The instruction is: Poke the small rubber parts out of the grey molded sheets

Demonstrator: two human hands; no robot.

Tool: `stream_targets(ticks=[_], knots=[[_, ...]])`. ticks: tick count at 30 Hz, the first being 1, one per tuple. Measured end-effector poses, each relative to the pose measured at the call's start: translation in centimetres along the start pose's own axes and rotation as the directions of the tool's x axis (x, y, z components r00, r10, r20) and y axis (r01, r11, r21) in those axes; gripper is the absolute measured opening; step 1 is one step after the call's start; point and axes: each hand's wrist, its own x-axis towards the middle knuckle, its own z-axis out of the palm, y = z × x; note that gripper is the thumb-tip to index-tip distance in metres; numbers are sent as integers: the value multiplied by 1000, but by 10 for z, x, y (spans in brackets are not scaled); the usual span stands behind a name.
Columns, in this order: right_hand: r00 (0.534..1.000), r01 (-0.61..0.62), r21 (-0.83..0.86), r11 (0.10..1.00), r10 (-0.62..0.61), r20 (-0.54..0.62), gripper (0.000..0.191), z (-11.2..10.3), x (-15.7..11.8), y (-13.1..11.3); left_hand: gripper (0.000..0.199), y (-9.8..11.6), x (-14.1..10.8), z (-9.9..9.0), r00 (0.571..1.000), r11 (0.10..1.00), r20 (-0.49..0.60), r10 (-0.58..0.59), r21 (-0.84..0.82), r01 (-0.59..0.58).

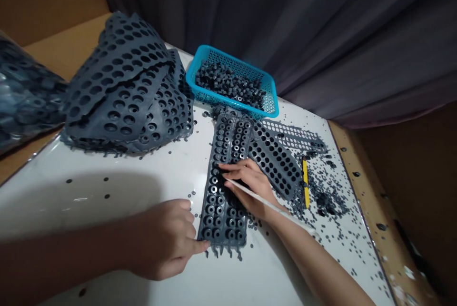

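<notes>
Fingers (233,169) — right hand (252,187) clenched on thin white stick (262,200) | left hand (164,239) open against holed grey rubber strip (222,215)

Gray rubber strip (221,215), lying flat, w/ ring-shaped studs, ragged end

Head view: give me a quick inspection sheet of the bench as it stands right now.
Surface: glossy white tabletop with a worn wooden edge.
Job's things: dark grey moulded rubber sheet with rings in its holes, under both hands; blue plastic basket of rubber pieces.
Clutter: heaped punched rubber sheets; scattered loose rubber rings; yellow stick.
Grips: left hand has fingertips at the sheet's edge; right hand holds a thin white stick over the sheet.
Cables: nothing seen.
Surroundings: grey curtain; cardboard wall; plastic bag of pieces.
</notes>
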Motion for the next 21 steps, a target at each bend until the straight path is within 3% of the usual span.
stream_targets(ticks=[4,10,15,18,21], knots=[[1000,-2,0,1000,2,29,4,5,-3,0,24,0,0,0,999,998,34,12,-62,-10],[998,64,-116,991,-64,11,3,5,2,3,22,0,0,0,1000,998,27,9,-69,-7],[998,48,-175,983,-54,-26,6,0,10,10,25,0,0,-1,1000,997,22,5,-72,-3],[996,-21,-127,992,10,-88,6,-3,13,13,26,0,-2,0,1000,998,24,4,-68,-3],[998,-48,-11,999,47,-46,4,-4,13,10,25,-1,-2,1,1000,998,18,2,-71,0]])
